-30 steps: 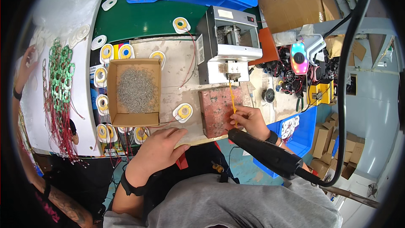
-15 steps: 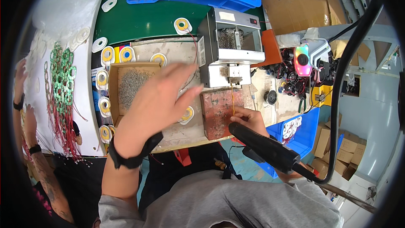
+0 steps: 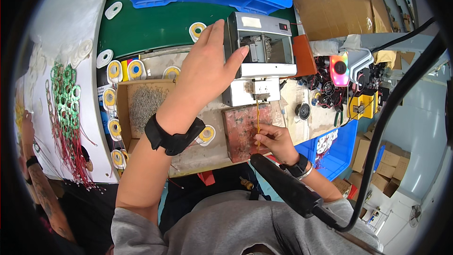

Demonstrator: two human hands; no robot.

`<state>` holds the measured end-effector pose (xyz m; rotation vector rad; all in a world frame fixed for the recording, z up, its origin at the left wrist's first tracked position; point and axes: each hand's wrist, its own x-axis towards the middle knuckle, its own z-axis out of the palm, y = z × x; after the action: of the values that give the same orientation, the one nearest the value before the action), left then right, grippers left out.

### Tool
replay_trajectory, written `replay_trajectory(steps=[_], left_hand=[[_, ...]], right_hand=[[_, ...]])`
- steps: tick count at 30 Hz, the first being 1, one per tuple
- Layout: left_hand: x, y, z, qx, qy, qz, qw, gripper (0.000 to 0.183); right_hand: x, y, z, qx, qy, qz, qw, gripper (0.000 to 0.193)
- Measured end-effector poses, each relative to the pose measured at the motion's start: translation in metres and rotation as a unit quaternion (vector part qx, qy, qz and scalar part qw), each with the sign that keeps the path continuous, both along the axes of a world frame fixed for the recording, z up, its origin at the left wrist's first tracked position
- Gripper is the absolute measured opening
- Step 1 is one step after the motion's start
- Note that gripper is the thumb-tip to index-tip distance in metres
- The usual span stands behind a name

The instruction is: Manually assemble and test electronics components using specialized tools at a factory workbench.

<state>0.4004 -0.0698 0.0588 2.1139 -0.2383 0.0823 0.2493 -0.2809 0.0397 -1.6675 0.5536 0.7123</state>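
Okay, so as far as I can judge, the step in hand is steadying a yellow wire (image 3: 258, 114) at the front of a boxy grey machine (image 3: 264, 70). The wire is running from the machine's front toward the person, right over a red block (image 3: 238, 134). The right hand (image 3: 277, 141) is doing the holding: its grip is pinched together on the wire, over the block. The left hand (image 3: 206, 61) is hovering by the machine's left edge, thumb and fingers spread apart, apparently holding nothing; I can't tell if it's touching the casing. The left forearm is partly covering a cardboard box (image 3: 123, 108) of thin metal bits (image 3: 146, 106), and a white piece with a yellow ring (image 3: 206, 140) is lying on the surface (image 3: 213, 113) between box and block. IMO the next move is calling for a firm right pinch, the wire staying straight, and the left fingers minding the machine's edge.
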Motion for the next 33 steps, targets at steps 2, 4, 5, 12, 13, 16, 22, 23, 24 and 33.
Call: replay_trajectory(steps=[2,4,5,12,13,16,22,23,24,33], left_hand=[[0.003,-0.003,-0.002,-0.001,0.017,0.016,1.0,0.067],[0.005,-0.008,-0.01,0.011,-0.001,0.022,1.0,0.064],[0.006,-0.009,-0.013,0.025,-0.019,0.029,0.999,0.06],[0.008,-0.014,-0.011,-0.017,0.067,0.007,0.998,0.059],[0.009,-0.014,-0.012,-0.025,0.072,-0.003,0.997,0.056],[0.01,-0.016,-0.013,-0.036,0.069,-0.012,0.997,0.051],[0.009,-0.017,-0.02,-0.019,0.043,0.003,0.999,0.048],[0.008,-0.017,-0.022,-0.018,0.029,0.007,0.999,0.048],[0.008,-0.018,-0.022,-0.019,0.03,0.006,0.999,0.048],[0.01,-0.015,-0.023,0.006,-0.028,0.001,1.0,0.045]], right_hand=[[-0.001,-0.003,-0.006,0.005,-0.015,0.005,1.0,0.031],[-0.001,-0.003,-0.008,0.012,-0.029,0.012,0.999,0.03],[-0.002,-0.001,-0.009,0.003,-0.013,0.01,1.0,0.031],[-0.012,0.004,-0.011,-0.047,-0.107,0.017,0.993,0.022],[-0.011,0.003,-0.014,-0.048,-0.119,0.02,0.991,0.022],[-0.013,-0.001,-0.022,-0.037,-0.11,0.005,0.993,0.022],[-0.018,0.013,-0.023,-0.143,-0.144,-0.015,0.979,0.022],[-0.02,0.015,-0.023,-0.192,-0.189,-0.014,0.963,0.022],[-0.019,0.015,-0.021,-0.193,-0.188,-0.014,0.963,0.022],[-0.011,0.031,-0.008,-0.283,-0.216,0.048,0.933,0.019]])
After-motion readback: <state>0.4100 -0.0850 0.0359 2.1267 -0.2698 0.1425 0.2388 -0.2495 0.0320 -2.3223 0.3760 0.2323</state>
